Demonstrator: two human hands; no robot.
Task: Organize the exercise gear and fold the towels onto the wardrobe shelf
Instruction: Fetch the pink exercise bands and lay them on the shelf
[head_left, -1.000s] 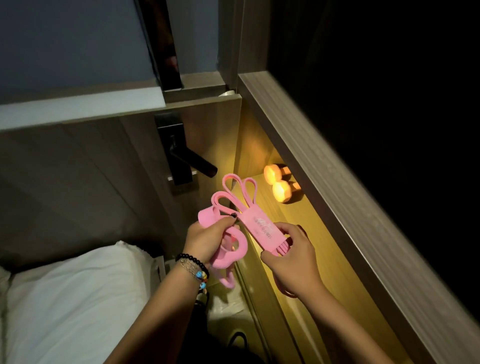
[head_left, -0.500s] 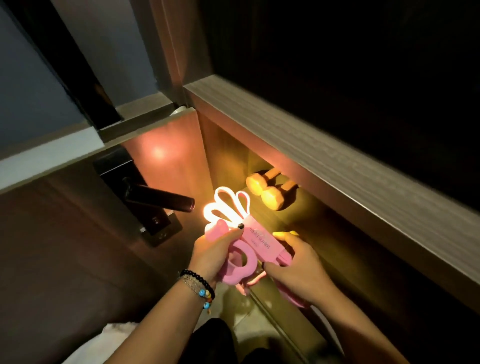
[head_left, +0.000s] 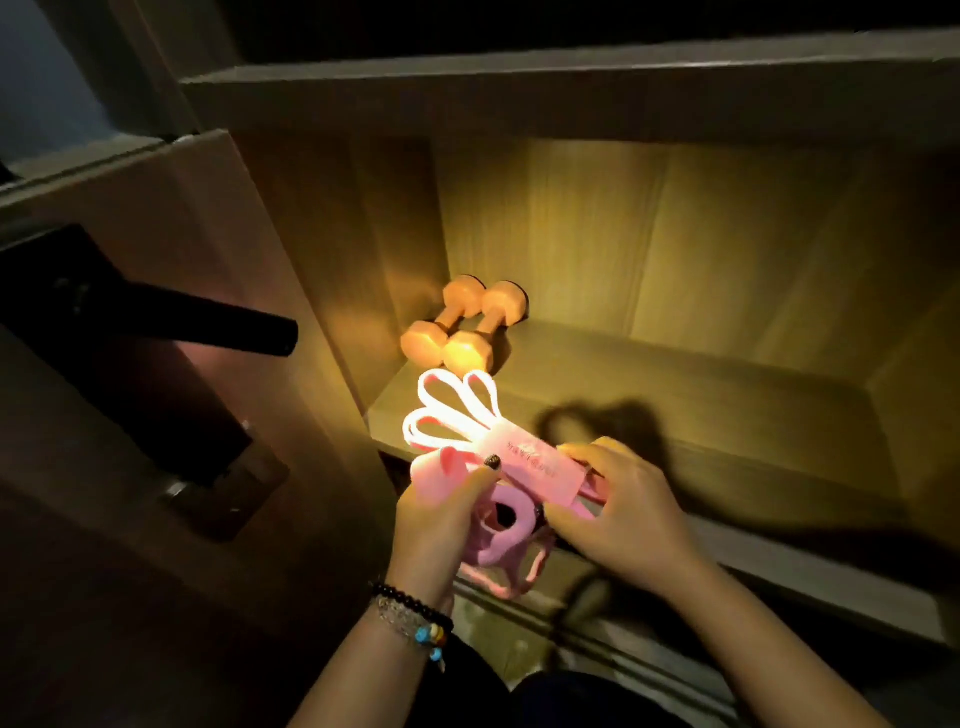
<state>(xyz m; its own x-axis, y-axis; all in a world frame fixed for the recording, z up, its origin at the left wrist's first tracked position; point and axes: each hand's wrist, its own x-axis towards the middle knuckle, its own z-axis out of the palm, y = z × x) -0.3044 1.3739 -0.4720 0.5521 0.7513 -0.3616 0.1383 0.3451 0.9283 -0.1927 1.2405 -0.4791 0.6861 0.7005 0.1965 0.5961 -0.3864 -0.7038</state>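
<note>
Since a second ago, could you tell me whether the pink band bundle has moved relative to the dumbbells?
Yes: the pink band bundle, held in both hands, has moved closer to the dumbbells, its loops nearly touching them.

Your right hand (head_left: 621, 512) is covering the near end of the pink band bundle (head_left: 470, 447), glare is washing out its label's print, and the frame's left edge is cropping the door handle (head_left: 171, 319).

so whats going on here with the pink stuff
A person is holding a bundle of pink resistance bands with both hands at the front edge of a lit wardrobe shelf. The left hand grips the bundle's left side, and the right hand pinches the paper sleeve wrapped around it. Two orange dumbbells already lie side by side in the shelf's back left corner. No towels are visible.
</note>
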